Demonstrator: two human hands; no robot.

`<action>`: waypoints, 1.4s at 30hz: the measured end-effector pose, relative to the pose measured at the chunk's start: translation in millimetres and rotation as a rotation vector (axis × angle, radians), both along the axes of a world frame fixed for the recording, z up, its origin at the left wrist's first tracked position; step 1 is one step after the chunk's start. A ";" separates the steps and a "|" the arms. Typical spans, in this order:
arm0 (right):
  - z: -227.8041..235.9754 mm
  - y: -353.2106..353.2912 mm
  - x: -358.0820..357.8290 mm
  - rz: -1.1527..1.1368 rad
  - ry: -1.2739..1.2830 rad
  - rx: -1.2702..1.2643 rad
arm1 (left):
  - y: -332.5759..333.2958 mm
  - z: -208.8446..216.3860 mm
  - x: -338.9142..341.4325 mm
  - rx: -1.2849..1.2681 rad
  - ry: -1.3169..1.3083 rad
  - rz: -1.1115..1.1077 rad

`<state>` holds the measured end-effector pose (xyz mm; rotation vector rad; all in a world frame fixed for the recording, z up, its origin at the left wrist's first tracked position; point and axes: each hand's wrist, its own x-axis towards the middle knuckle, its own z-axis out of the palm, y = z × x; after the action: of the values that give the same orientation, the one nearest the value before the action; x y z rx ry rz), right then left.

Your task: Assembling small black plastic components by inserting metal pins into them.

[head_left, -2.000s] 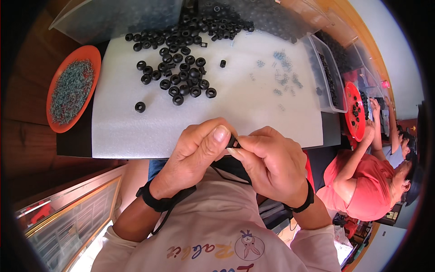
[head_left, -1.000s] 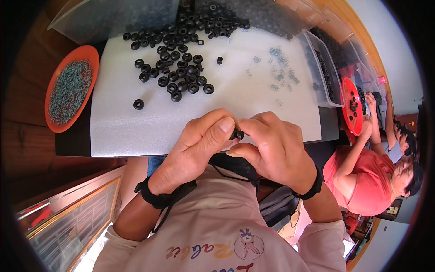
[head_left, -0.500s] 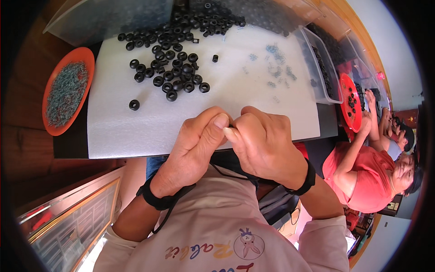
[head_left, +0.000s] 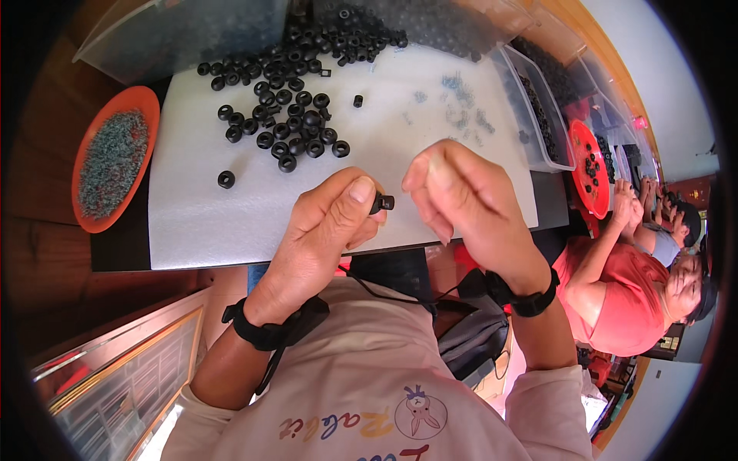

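Observation:
My left hand (head_left: 323, 219) grips a small black cord lock (head_left: 382, 203) between thumb and fingers; a squarish black plunger sticks out of it toward the right. A short gap away, my right hand (head_left: 469, 203) is raised with its fingers curled and the thumb pressed to the index finger. What lies in that pinch, if anything, is hidden. Beyond my hands, several round black cord lock bodies (head_left: 311, 119) with holes lie loose on a white foam sheet (head_left: 231, 223). One body (head_left: 226, 179) sits apart, nearer to me. Small metal springs (head_left: 461, 92) are scattered on the sheet's far right.
An orange-red plate (head_left: 153, 115) full of springs stands at the left. Clear plastic bins (head_left: 184, 38) line the back; another bin (head_left: 565, 164) with black parts stands right. Beyond it are a red plate (head_left: 575, 138) and a co-worker in a red shirt (head_left: 615, 296).
My hands were pressed together around the piece; now they are apart. The right hand has moved up and to the right, and the cord lock shows in my left hand.

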<state>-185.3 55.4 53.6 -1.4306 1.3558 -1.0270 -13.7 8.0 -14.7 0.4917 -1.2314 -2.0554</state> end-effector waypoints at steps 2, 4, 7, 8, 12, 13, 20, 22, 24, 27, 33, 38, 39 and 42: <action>-14.5 6.7 5.6 -0.001 -0.013 -0.100 | 1.1 2.7 -1.2 0.010 0.038 0.018; -15.5 10.2 6.2 0.004 0.148 -0.242 | 2.0 7.1 -1.5 0.039 0.012 0.015; -18.1 5.3 10.4 0.063 0.428 -0.503 | 0.2 1.0 -0.3 0.015 0.015 0.004; -17.3 5.2 10.5 0.064 0.478 -0.531 | 0.3 1.9 -0.4 0.013 0.013 0.005; -16.9 4.5 9.9 0.054 0.517 -0.576 | 1.0 2.4 -1.1 0.028 -0.002 0.000; -16.9 3.0 10.8 0.060 0.510 -0.586 | 1.1 1.7 -1.0 0.041 -0.004 -0.012; -12.0 4.3 17.1 0.030 0.546 -0.588 | 0.3 5.7 -0.8 0.041 0.000 0.047; -14.6 4.5 14.4 0.024 0.488 -0.577 | -0.9 5.3 -0.9 0.051 0.012 0.024; -14.9 4.3 11.3 0.018 0.431 -0.565 | -1.0 5.7 0.2 0.048 -0.001 0.013; -10.9 4.9 8.5 0.001 0.325 -0.496 | -0.6 6.8 0.5 0.039 -0.016 0.010; -3.5 4.2 10.4 -0.042 -0.099 -0.043 | -0.2 8.1 -1.4 0.027 -0.030 0.016; -5.6 5.0 7.7 -0.055 -0.163 -0.052 | -1.2 7.6 -1.2 0.010 -0.037 0.007; -7.6 4.8 5.4 -0.042 -0.117 -0.088 | -1.3 8.2 -0.4 0.023 -0.039 0.005; 3.0 10.1 11.4 -0.091 -0.150 0.019 | -2.1 6.6 0.6 0.032 -0.032 0.004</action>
<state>-173.9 65.5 56.6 -1.2611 1.3276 -1.1539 -13.1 5.9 -8.1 0.5433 -1.2160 -2.0741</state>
